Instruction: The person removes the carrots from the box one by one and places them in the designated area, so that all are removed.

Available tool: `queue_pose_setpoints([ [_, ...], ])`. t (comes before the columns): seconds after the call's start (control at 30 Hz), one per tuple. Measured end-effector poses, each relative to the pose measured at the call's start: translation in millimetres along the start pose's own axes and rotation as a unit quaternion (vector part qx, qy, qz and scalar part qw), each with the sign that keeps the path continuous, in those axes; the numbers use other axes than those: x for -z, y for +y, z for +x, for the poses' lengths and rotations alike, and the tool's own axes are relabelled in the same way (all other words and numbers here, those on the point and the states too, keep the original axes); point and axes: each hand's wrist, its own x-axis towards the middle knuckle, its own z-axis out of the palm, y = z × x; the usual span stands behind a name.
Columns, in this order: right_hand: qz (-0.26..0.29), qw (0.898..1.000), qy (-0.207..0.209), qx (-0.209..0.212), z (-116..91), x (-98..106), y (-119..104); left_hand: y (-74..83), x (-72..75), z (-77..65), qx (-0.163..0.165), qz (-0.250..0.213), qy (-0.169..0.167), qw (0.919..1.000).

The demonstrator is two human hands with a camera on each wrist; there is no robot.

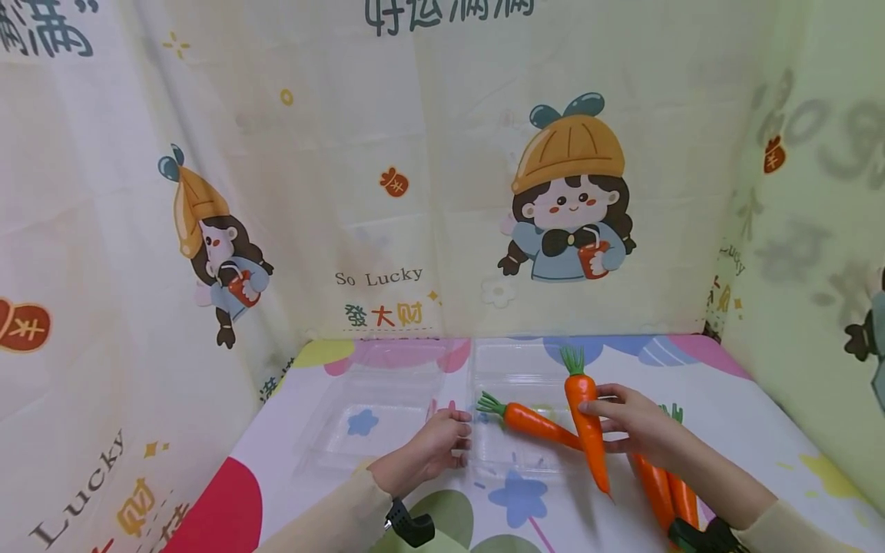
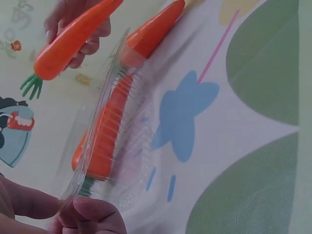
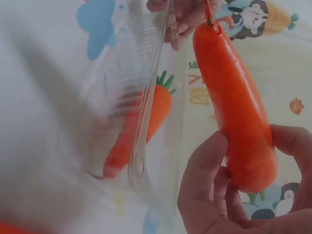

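Note:
My left hand (image 1: 437, 447) pinches the near-left rim of a clear plastic container (image 1: 492, 464) between thumb and fingers. An orange toy-like carrot with green leaves (image 1: 531, 422) lies slantwise inside that container. Over its right side, my right hand (image 1: 639, 421) holds another carrot (image 1: 586, 407), leaf end up and tip pointing down. The right wrist view shows the thumb and fingers (image 3: 204, 165) around the thick end of this held carrot (image 3: 236, 107). Seen from the left wrist, the container's ribbed wall (image 2: 134, 161) stands between the hand and the carrot inside (image 2: 105, 139).
Two more carrots (image 1: 653, 485) lie on the table to the right, partly hidden beneath my right forearm. A second clear container (image 1: 332, 442) sits at the left. A printed cloth wall (image 1: 442, 192) closes off the table's back, with more cloth at both sides.

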Motion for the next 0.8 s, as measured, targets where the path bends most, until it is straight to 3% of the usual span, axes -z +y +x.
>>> queue_pose_setpoints([
  [0.43,-0.079,0.996,0.031,0.003,-24.0,44.5,15.7,-0.5,0.1,1.5,0.005,-0.001,-0.004,1.0],
  [0.8,-0.135,0.989,0.052,-0.029,-45.7,98.5,51.5,-1.2,1.1,0.0,0.006,-0.005,-0.003,1.0],
])
